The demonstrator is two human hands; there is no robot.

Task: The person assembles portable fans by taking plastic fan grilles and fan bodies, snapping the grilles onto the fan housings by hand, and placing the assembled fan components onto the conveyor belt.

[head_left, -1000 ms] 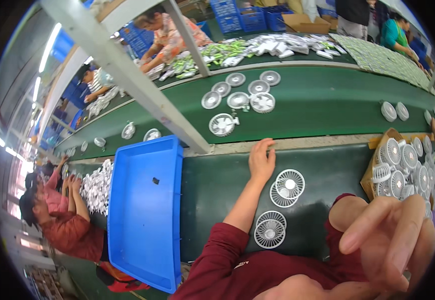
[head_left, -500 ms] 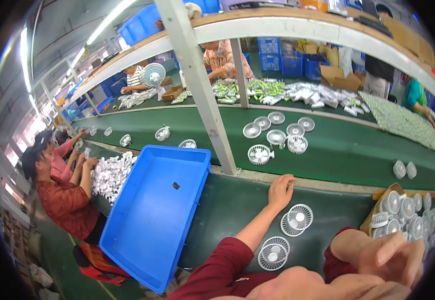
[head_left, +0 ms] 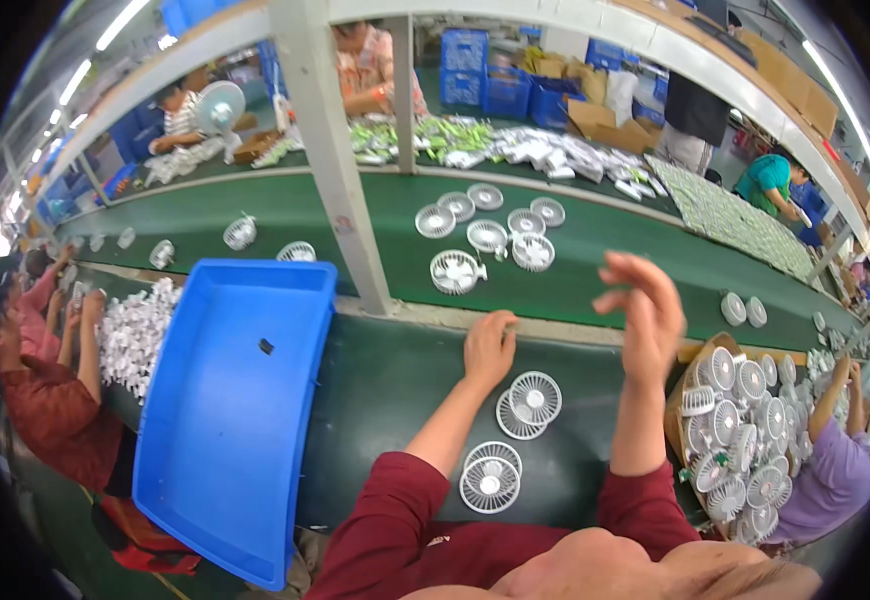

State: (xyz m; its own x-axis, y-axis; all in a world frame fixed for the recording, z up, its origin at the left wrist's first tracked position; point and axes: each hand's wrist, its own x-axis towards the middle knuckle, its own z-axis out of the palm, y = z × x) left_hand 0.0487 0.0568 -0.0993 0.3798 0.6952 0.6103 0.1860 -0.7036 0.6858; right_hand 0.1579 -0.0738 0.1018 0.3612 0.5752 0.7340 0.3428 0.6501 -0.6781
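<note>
The blue plastic tray [head_left: 230,420] at my left holds one small dark piece. My left hand [head_left: 488,348] rests flat, holding nothing, beside two white round fan grilles [head_left: 529,404]. My right hand [head_left: 643,315] hangs raised, fingers spread, empty; lowering it carelessly could knock the fan-filled cardboard box [head_left: 677,400].
</note>
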